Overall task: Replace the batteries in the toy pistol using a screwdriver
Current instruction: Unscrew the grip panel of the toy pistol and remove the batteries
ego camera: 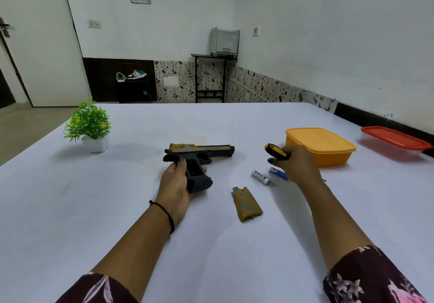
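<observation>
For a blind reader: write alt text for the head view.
A person's left hand grips a toy pistol by its open handle on a white table; the right hand holds a screwdriver. A silver battery, a blue battery and the detached cover lie nearby.

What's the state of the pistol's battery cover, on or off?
Off: the battery cover lies on the table, apart from the toy pistol, whose grip shows an open cavity.
</observation>
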